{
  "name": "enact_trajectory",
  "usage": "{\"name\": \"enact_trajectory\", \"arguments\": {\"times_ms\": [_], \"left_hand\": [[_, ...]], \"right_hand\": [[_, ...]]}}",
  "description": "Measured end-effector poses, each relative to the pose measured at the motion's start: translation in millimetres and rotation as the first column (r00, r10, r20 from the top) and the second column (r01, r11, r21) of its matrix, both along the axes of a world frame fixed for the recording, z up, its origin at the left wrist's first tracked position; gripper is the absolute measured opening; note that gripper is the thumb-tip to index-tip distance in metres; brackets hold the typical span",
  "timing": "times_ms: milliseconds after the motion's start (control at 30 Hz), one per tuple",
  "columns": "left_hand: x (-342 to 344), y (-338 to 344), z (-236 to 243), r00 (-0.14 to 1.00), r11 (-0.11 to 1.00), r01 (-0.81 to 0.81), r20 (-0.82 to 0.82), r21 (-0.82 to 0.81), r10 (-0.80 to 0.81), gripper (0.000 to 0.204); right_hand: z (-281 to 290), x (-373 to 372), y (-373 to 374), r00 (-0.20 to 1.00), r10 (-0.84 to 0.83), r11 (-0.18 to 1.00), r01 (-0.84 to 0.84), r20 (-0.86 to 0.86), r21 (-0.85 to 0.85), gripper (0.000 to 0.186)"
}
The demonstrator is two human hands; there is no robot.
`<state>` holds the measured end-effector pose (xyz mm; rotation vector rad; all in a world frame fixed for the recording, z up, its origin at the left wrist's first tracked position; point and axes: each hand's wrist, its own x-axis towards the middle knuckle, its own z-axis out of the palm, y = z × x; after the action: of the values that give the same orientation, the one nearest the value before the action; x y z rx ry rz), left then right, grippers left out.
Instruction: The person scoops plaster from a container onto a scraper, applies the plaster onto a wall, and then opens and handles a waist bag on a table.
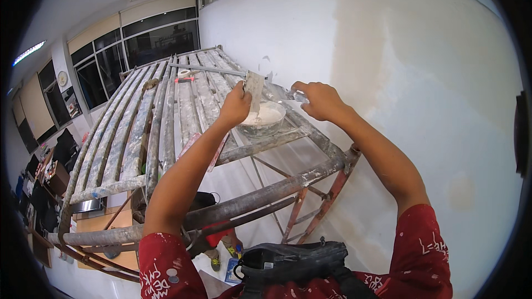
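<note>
The left hand (235, 104) firmly grips a smeared scraper (255, 87) above a bowl (260, 130) of pale paste (270, 114) on the scaffold (133, 149), the right hand (321, 99) is half-curled, its hold unclear, and beige patches (357, 41) on the wall (277, 16) suggest coating partly done, with paste left over.

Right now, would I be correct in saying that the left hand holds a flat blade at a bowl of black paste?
Not quite: the head view shows that the paste is whitish, not black. The left hand does hold the flat blade at the bowl.
</note>
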<state>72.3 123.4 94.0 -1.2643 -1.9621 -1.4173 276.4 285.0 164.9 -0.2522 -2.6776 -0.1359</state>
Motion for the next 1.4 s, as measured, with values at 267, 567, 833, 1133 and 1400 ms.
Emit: {"name": "enact_trajectory", "arguments": {"times_ms": [267,567,833,1133,1400], "left_hand": [[-35,4,-1,0.919,0.960,0.244,0.283,0.135,-0.273,0.039],[-32,-6,10,0.808,0.908,0.252,0.443,0.335,-0.388,0.040],[-24,-11,12,0.735,0.900,0.299,0.524,0.318,-0.430,0.035],[-22,-11,15,0.783,0.899,0.269,0.465,0.346,-0.413,0.038],[-7,1,5,0.812,0.932,0.163,0.492,0.324,-0.313,0.046]], "right_hand": [[-13,-5,9,0.989,0.114,0.993,-0.111,-0.096,0.035,0.043],[-41,-2,-3,0.983,0.178,0.978,-0.173,-0.039,0.114,0.043],[-19,-18,11,0.966,0.195,0.981,-0.189,-0.172,0.051,0.041],[-29,-4,0,0.991,0.107,0.993,-0.104,-0.082,0.048,0.040],[-48,-26,-18,0.983,0.077,0.989,-0.054,-0.166,0.135,0.037]]}}
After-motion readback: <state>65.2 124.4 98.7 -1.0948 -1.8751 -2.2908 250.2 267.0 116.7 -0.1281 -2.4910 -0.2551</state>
